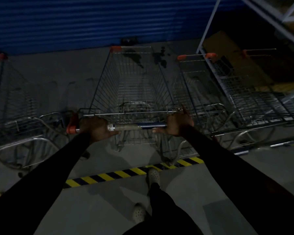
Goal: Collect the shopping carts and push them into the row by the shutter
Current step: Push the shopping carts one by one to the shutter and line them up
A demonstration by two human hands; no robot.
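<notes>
Your dark sleeves run off the bottom corners, and your pale perforated shoes stand at the yellow-and-black hazard stripe on the smooth grey floor. Your left hand is wrapped around the handle bar of the wire shopping cart, fingers closed over it beside the orange end cap. Your right hand grips the bar's other end, with one finger raised. The cart's nose nearly reaches the ribbed blue shutter. A neighbouring cart stands just right; another at left is cut off and murky. The metal rack is hard to read.
</notes>
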